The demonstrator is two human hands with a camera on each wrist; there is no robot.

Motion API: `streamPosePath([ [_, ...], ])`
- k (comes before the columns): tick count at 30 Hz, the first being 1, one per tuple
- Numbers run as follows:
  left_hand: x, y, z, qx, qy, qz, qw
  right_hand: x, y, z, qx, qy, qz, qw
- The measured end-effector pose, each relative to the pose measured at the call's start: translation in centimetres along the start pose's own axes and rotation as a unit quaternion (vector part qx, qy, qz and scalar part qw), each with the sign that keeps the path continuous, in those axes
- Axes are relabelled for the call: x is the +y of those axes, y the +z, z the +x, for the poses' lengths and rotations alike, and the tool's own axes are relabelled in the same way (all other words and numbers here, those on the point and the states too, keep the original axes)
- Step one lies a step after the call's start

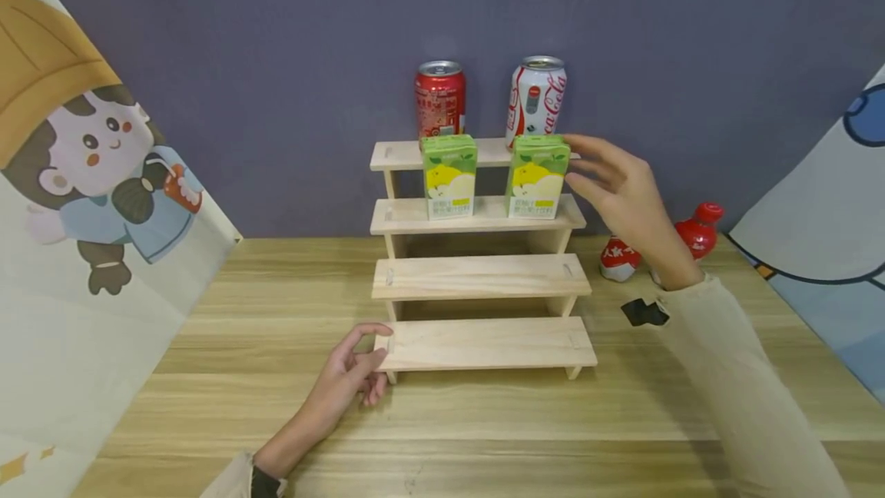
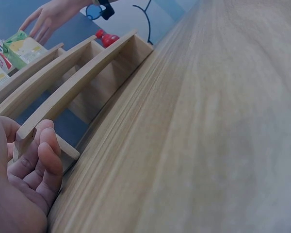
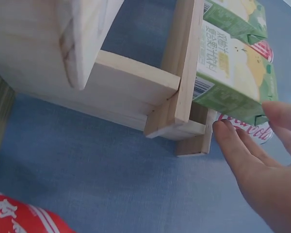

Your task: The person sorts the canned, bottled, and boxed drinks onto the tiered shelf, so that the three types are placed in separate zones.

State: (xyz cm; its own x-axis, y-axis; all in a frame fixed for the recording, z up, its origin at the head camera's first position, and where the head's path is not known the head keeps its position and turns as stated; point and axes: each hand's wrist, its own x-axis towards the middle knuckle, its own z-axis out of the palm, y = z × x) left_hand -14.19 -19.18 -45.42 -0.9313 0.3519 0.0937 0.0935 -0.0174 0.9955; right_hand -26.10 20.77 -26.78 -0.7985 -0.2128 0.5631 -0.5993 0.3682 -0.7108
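A pale wooden rack [image 1: 482, 277] with stepped shelves stands on the table. My left hand [image 1: 346, 375] pinches the left end of its lowest shelf between thumb and fingers, as the left wrist view also shows. Two green juice boxes stand upright on the second shelf from the top: a left juice box [image 1: 449, 179] and a right juice box [image 1: 535, 179]. My right hand [image 1: 618, 187] is at the right side of the right box. In the right wrist view its thumb is by the box's top corner, and its fingers are extended, not curled round the box.
On the top shelf stand a red can [image 1: 440, 98] and a white cola can [image 1: 538, 98]. Behind my right forearm, a red bottle [image 1: 698, 230] and a red-and-white bottle [image 1: 618, 258] are on the table [image 1: 276, 306]. A dark wall [image 1: 311, 83] rises behind the rack.
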Motion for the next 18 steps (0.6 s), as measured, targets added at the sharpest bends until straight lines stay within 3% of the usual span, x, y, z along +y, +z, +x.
streamPosePath([
  [18,0.3,0.3,-0.1,0.002,0.000,0.002,1.0000,1.1,-1.3,-3.0,0.029,0.004,-0.062,0.9977],
])
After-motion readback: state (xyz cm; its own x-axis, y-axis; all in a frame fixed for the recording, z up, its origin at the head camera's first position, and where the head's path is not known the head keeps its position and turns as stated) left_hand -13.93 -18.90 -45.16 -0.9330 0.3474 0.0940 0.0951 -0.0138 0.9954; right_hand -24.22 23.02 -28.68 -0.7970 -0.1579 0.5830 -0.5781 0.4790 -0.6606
